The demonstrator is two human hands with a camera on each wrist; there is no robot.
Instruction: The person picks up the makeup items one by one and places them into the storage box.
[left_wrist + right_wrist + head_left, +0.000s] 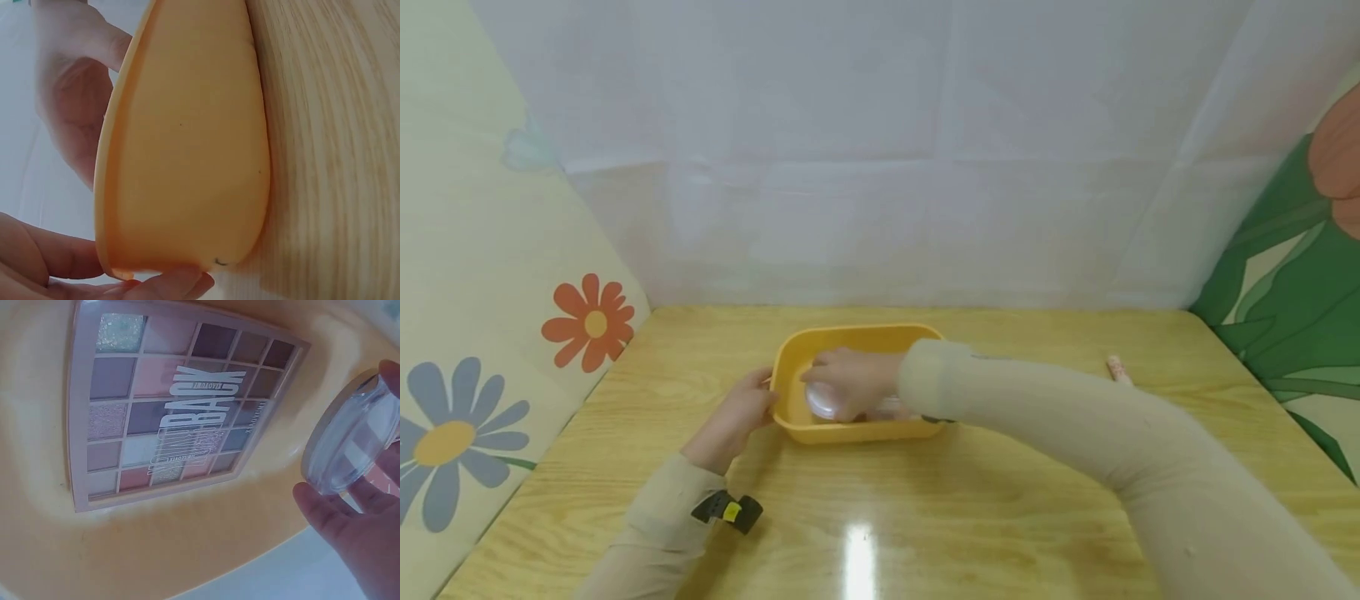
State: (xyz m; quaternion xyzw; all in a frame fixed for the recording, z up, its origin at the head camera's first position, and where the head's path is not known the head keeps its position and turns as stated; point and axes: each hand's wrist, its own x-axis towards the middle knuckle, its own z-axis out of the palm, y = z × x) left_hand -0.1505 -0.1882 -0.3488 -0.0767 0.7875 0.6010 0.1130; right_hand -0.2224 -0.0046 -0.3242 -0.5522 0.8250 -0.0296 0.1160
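A yellow plastic basin [853,434] sits on the wooden table. At its left end my left hand [741,417] grips the rim; the left wrist view has its fingertips [181,281] against the outer wall. Reaching inside from the right, my right hand [861,379] holds a round compact with a clear lid [350,437], tilted on its edge between thumb and fingers. Beside the compact, an eyeshadow palette [140,419] with a transparent printed cover and rows of pink, brown and glittery pans lies in the basin. In the head view my right hand and sleeve hide most of it.
A small pinkish patterned tube [1117,369] lies on the table [1000,517] at the right, partly behind my right sleeve. White cloth [880,225] hangs behind the table, and flower-printed panels [467,417] stand at both sides.
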